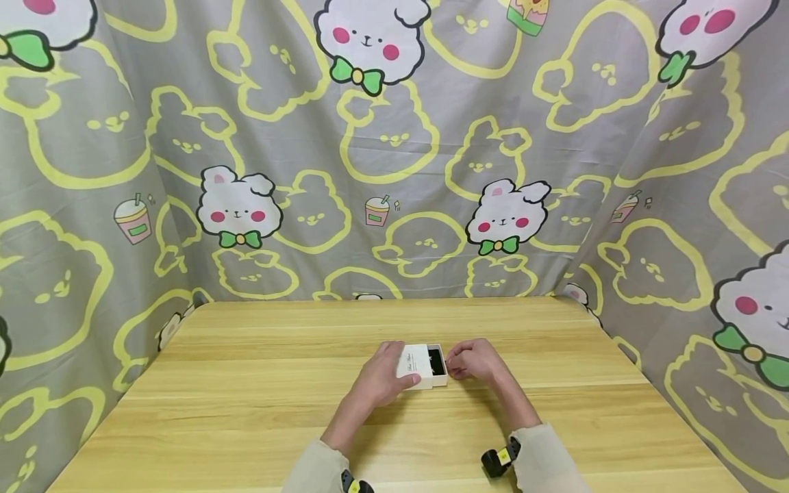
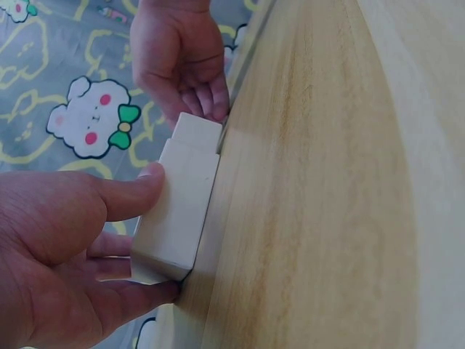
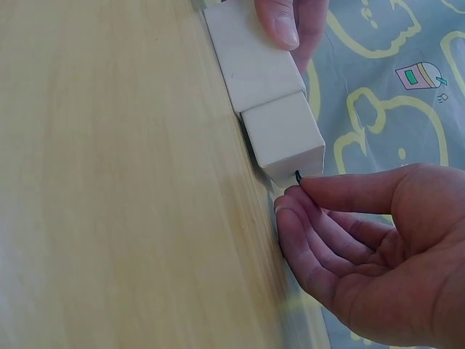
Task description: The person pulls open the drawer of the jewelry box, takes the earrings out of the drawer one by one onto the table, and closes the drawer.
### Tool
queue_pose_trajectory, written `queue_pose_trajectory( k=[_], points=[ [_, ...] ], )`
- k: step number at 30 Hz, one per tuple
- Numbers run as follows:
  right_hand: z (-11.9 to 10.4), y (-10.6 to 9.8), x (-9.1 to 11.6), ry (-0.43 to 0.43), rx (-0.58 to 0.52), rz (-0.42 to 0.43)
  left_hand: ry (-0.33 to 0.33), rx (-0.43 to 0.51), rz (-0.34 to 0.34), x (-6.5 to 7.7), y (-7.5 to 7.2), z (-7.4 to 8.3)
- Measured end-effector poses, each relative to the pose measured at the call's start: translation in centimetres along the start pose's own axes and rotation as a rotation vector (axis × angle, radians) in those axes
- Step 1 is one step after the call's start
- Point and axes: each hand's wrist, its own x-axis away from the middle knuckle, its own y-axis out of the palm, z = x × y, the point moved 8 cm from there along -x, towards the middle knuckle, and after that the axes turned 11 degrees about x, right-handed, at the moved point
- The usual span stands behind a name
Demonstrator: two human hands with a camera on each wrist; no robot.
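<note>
A white box (image 1: 411, 366), marked with dark lettering on its upper face, is set on the tabletop (image 1: 308, 424) between the two hands. Its cover is gripped by the left hand (image 1: 380, 376), with the thumb laid along the near side and the fingers placed at the far side. The drawer (image 3: 283, 131) is held partway out of the cover, toward the right hand (image 1: 474, 359), by which the black tab (image 3: 298, 177) on its end is pinched between thumb and forefinger. Inside the drawer a black lining (image 1: 437, 363) is seen, with small pale details that cannot be made out. Behind the tabletop a grey curtain (image 1: 320, 150) is hung, printed with cartoon animals and drink cups. A black device (image 1: 498, 461) is worn on the right wrist.
</note>
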Motion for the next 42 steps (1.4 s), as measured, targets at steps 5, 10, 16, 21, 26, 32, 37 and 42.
queue_pose_trajectory(
  k=[5,10,16,21,26,32,37,42],
  points=[
    [0.1,-0.1,0.0,0.013,0.006,0.007,-0.003,0.000,-0.006,0.0,0.0,0.0],
    [0.2,-0.3,0.1,0.019,0.011,0.008,-0.002,-0.006,-0.008,-0.1,0.0,-0.1],
    [0.1,-0.6,0.3,0.015,0.011,0.003,0.003,-0.003,0.001,-0.1,0.0,0.0],
    [0.0,-0.7,0.4,0.012,0.006,-0.001,0.009,-0.006,0.004,-0.1,-0.1,0.0],
    [0.4,-0.8,0.2,0.027,-0.002,-0.002,0.022,-0.010,0.007,-0.1,-0.1,0.0],
    [0.5,-1.0,0.3,0.033,0.008,0.004,0.020,-0.002,0.010,-0.1,0.0,-0.1],
    [0.5,-1.1,0.4,0.027,0.019,0.006,0.018,-0.008,0.007,-0.1,0.0,-0.1],
    [0.5,-1.2,0.4,0.019,0.016,0.002,0.013,-0.005,0.003,-0.1,0.0,-0.1]
  ],
)
